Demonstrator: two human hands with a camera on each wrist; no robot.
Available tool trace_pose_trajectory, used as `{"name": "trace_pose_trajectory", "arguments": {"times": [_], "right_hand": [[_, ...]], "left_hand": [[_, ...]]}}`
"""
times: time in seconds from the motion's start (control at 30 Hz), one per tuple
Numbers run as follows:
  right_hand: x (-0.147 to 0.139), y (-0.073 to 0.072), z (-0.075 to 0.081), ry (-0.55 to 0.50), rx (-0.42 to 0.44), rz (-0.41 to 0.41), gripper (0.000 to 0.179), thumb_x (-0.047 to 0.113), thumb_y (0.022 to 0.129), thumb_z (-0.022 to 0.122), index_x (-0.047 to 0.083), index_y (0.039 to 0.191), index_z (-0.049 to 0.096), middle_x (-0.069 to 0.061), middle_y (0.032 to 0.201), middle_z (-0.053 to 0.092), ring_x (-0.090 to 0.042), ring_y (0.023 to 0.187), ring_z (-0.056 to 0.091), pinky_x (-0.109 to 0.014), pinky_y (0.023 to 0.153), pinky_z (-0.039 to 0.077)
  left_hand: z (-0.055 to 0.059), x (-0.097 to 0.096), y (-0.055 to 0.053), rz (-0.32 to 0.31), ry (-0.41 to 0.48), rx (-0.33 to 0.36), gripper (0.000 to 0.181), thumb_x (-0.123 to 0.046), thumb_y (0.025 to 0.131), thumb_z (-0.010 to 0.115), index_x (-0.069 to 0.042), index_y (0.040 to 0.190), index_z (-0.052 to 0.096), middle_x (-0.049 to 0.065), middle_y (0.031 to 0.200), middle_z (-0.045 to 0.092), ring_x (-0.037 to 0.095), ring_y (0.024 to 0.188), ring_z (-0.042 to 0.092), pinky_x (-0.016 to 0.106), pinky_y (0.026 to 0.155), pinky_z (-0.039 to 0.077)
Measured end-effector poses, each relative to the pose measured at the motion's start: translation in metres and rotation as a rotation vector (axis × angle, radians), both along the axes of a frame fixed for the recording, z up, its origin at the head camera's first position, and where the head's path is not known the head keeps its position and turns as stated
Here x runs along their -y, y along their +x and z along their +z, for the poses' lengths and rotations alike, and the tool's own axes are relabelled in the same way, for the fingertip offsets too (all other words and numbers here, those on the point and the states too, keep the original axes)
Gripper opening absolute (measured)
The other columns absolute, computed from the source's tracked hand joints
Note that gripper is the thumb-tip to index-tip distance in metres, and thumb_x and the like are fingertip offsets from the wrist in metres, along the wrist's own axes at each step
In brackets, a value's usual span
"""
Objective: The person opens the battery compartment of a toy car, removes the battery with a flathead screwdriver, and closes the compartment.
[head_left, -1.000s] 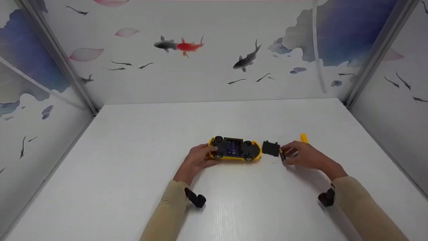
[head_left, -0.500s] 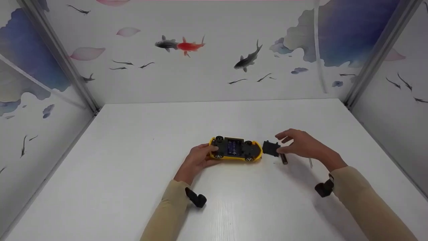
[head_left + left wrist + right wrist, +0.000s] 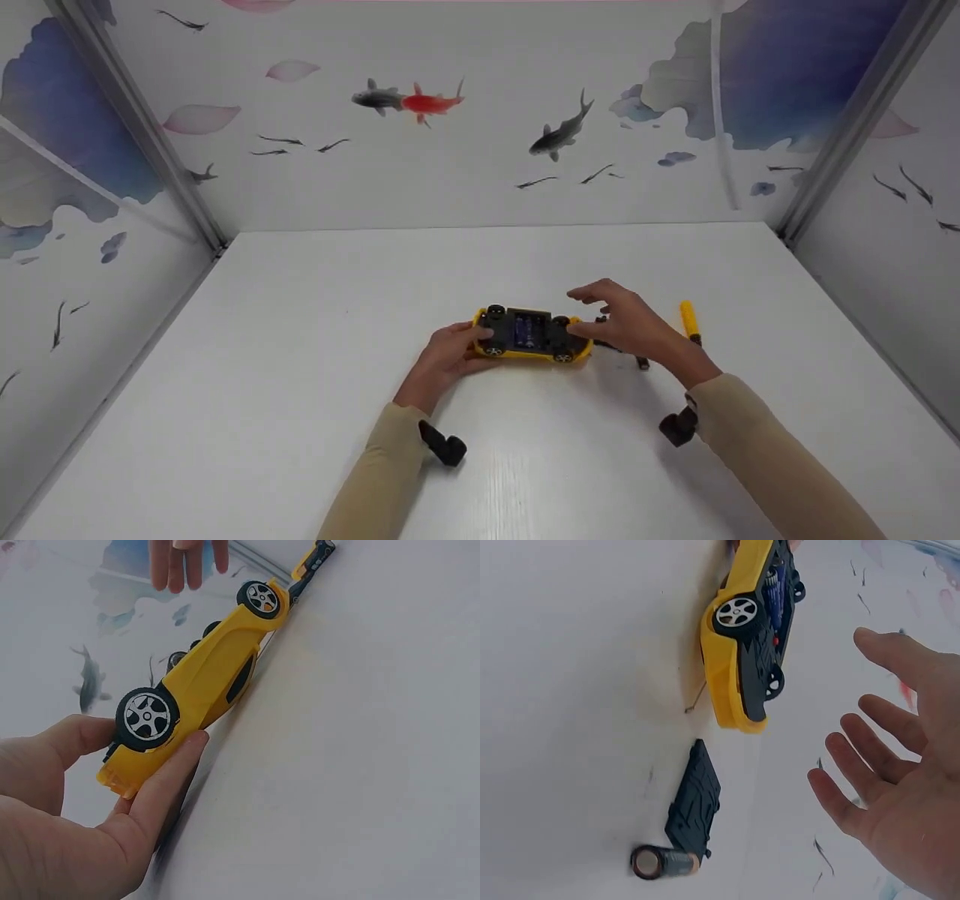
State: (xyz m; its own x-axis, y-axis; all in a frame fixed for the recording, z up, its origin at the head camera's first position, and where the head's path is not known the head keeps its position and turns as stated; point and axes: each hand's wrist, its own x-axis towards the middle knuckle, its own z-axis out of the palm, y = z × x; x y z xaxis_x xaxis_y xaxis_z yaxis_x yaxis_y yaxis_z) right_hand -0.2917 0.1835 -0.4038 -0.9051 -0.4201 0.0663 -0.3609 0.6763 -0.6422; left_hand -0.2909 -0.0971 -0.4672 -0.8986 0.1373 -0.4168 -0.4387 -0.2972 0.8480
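A yellow toy car (image 3: 533, 335) lies upside down, its battery bay uncovered with purplish batteries (image 3: 774, 596) inside. My left hand (image 3: 450, 351) grips its left end, thumb on the black underside and fingers along the body. In the left wrist view those fingers (image 3: 176, 772) press the yellow side below a wheel. My right hand (image 3: 630, 324) hovers over the car's right end with fingers spread, holding nothing. Right of the car lies the black battery cover (image 3: 694, 802), with a single battery (image 3: 664, 862) against its end; in the head view the right hand partly hides both.
A screwdriver with a yellow handle (image 3: 688, 319) lies to the right, partly behind the right wrist. A tiny thin metallic piece (image 3: 696, 696) shows beside the car's end. Printed walls (image 3: 480, 150) with fish enclose the white table (image 3: 337, 300) at the back and sides.
My right hand has let go of the battery beside the cover, lifted, and moved left over the car's right end with fingers spread. The left hand and the car have stayed put.
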Motion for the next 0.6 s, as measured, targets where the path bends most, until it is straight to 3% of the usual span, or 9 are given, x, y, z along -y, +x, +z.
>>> {"name": "trace_pose_trajectory", "arguments": {"times": [0.6], "right_hand": [[0.044,-0.005,-0.023,0.003,0.029,0.058,0.05,0.028,0.091,0.074,0.01,0.136,0.061,-0.012,0.133,0.057,-0.031,0.125,0.056,-0.049,0.104,0.051]], "left_hand": [[-0.001,0.001,-0.001,0.002,-0.013,0.011,0.063,-0.009,0.094,0.068,-0.001,0.15,0.04,0.025,0.146,0.05,0.035,0.131,0.056,0.042,0.096,0.058]]}}
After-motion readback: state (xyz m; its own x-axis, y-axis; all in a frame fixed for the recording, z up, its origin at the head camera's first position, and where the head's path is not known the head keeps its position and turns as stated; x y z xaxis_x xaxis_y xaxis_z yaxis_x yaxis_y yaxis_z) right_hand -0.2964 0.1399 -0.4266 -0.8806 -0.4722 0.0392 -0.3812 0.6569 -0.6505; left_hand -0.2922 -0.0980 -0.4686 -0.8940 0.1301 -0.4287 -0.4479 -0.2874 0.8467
